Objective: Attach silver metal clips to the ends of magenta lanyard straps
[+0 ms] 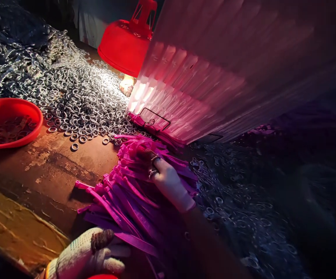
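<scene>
My right hand (pixel 170 185), in a pale glove, reaches over a heap of bright pink zip-like straps (pixel 138 193). Its fingers are bent, with small dark metal rings (pixel 154 166) at them; its fingertips are partly lost in shadow among the straps. At the bottom, my left hand (pixel 88 252) wears a knitted white glove with a dark brown wrapped fingertip. The fingers there are apart, beside the near end of the straps, and nothing shows clearly between them. Under it, a sliver of a red object (pixel 102 276) shows at the lower edge.
A large pile of metal rings (pixel 80 97) covers the far left of the worn brown table (pixel 60 162). A red bowl (pixel 37 128) holds more rings. A red lamp (pixel 124 46) hangs near a tall ribbed pale panel (pixel 202 73). More rings (pixel 237 209) lie in shadow at right.
</scene>
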Motion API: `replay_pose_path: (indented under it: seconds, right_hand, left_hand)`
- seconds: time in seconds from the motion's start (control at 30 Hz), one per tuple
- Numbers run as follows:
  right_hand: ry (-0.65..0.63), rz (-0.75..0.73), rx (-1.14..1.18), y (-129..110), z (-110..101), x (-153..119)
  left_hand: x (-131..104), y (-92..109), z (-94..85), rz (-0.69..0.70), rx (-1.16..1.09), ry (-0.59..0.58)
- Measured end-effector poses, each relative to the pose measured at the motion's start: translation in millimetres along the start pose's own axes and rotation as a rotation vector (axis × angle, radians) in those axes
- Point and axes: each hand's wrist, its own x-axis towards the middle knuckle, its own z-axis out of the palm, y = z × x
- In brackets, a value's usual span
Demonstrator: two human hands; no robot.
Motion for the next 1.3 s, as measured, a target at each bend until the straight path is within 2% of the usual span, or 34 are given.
replay_pose_path:
  seconds: [0.1,0.2,0.43,0.6,0.73,0.9,1.0,1.07,1.13,1.2,1.3]
  right_hand:
    - [-0.081,0.119,0.228,17.3,-17.0,30.4]
    - [-0.124,0.174,0.381,28.1,-21.4,43.3]
    - [-0.097,0.223,0.424,33.4,-18.5,51.3]
    - [-0.129,0.260,0.473,32.5,-19.8,52.7]
    - [-0.131,0.271,0.507,34.3,-18.9,51.3]
    - [-0.150,0.167,0.346,32.7,-12.9,46.0]
    - [-0.133,0.021,0.095,30.5,-2.2,38.2]
    - [-0.090,-0.072,-0.092,29.4,6.9,29.8]
    - [-0.070,-0.121,-0.215,28.3,16.1,16.3]
    - [-0.047,-0.232,-0.252,26.7,25.2,-6.0]
    - [0.113,-0.386,-0.373,23.0,43.6,-55.3]
  left_hand:
    - [3.2,-1.6,-2.2,0.026,0.049,-0.035]
    - [4.3,-2.2,-6.3,0.018,0.051,-0.046]
    - [0.6,-1.5,-11.0,-0.009,-0.003,-0.047]
    - [-0.7,-0.8,-4.2,0.061,0.090,-0.088]
    - [-3.1,2.6,5.3,0.068,0.115,-0.043]
    - [-5.8,5.3,15.1,0.012,0.010,-0.066]
    - [0.1,-0.8,15.6,0.027,-0.038,-0.115]
    - [13.3,-5.6,16.1,0.055,-0.042,-0.152]
    - [32.3,-6.1,19.1,0.147,0.023,-0.179]
    - [49.6,-0.5,25.0,0.285,0.140,-0.182]
    - [53.4,15.2,34.1,0.408,0.285,-0.182]
